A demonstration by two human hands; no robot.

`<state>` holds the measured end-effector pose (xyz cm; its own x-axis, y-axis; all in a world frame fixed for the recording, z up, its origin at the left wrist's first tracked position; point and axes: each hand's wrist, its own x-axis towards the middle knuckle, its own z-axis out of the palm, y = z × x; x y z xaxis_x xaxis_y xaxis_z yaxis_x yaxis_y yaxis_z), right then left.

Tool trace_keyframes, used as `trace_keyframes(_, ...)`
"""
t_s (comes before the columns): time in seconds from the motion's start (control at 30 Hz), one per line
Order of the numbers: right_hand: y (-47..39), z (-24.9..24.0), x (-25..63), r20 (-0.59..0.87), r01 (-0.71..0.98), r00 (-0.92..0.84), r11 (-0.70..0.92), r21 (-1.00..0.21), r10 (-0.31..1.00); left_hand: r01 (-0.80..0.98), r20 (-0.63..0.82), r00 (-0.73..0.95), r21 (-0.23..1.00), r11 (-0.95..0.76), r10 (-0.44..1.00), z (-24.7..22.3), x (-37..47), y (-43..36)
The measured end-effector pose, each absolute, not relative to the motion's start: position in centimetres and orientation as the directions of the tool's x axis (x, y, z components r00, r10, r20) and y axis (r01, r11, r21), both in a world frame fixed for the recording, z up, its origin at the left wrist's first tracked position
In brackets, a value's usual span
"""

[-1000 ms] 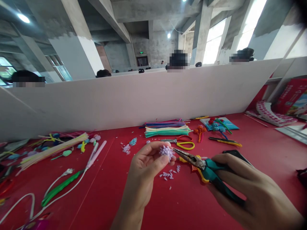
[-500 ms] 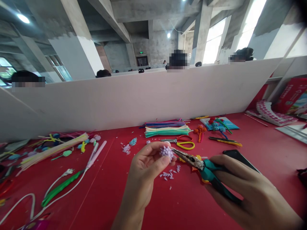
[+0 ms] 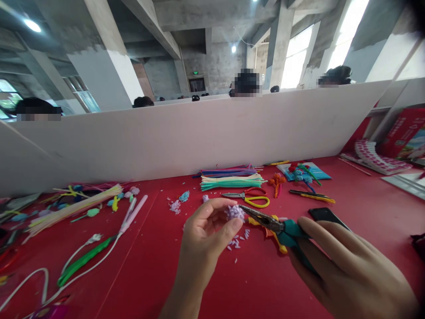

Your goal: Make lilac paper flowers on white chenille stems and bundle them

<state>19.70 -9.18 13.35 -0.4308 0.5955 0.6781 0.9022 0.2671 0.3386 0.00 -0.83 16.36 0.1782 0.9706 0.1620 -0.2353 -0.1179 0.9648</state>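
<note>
Between its thumb and fingers, my left hand (image 3: 209,239) pinches a small fuzzy lilac ball (image 3: 235,213). My right hand (image 3: 348,261) is wrapped round teal-handled pliers (image 3: 275,223), whose pointed jaws reach the ball's upper right side. Whether the tips grip a piece of it is too small to tell. Small lilac clippings (image 3: 235,242) lie on the red table just below the ball. Behind the pliers is a yellow and orange fuzzy piece (image 3: 281,246), partly covered.
Scissors (image 3: 254,198) and bundled pipe cleaners (image 3: 232,181) lie behind my hands. A black phone (image 3: 327,217) is by my right hand. Left are a white-corded tool (image 3: 129,217) and craft pieces. A white partition (image 3: 186,137) stands behind; heads show beyond.
My left hand and the lilac ball have shifted slightly right. The plier handles have closed somewhat, and my right hand has turned a little, showing more of the yellow piece.
</note>
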Motion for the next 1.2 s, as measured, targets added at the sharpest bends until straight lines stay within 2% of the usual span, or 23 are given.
trace_keyframes(0.03, -9.2, 13.4, 19.6, 0.682, 0.897, -0.44, 0.255, 0.36, 0.585, -0.235, 0.158, 0.175, 0.965, -0.115, 0.972, 16.4, 0.0, -0.8)
trace_keyframes(0.1, -9.2, 13.6, 19.5, 0.71, 0.916, -0.401, 0.24, 0.322, 0.578, -0.249, 0.142, 0.183, 0.964, -0.094, 0.973, 16.4, 0.0, -0.9)
trace_keyframes(0.33, -9.5, 14.2, 19.6, 0.715, 0.944, -0.193, 0.327, -0.052, 0.672, -0.289, 0.149, 0.17, 0.953, -0.096, 0.974, 16.8, -0.1, -0.8)
trace_keyframes(0.47, -9.3, 14.5, 19.9, 0.621, 0.909, -0.218, 0.388, -0.152, 0.753, -0.283, 0.154, 0.161, 0.953, -0.104, 0.975, 16.6, -0.1, -0.8)
trace_keyframes(0.87, -9.1, 15.0, 19.7, 0.589, 0.875, -0.231, 0.429, -0.222, 0.775, -0.285, 0.16, 0.169, 0.952, -0.107, 0.973, 16.8, 0.0, -0.9)
trace_keyframes(1.07, -9.1, 14.6, 19.3, 0.634, 0.894, -0.206, 0.407, -0.188, 0.745, -0.257, 0.156, 0.169, 0.96, -0.109, 0.973, 16.6, -0.1, -1.0)
trace_keyframes(1.2, -8.9, 14.2, 19.2, 0.673, 0.915, -0.23, 0.392, -0.097, 0.703, -0.241, 0.167, 0.166, 0.963, -0.124, 0.972, 16.4, 0.0, -0.9)
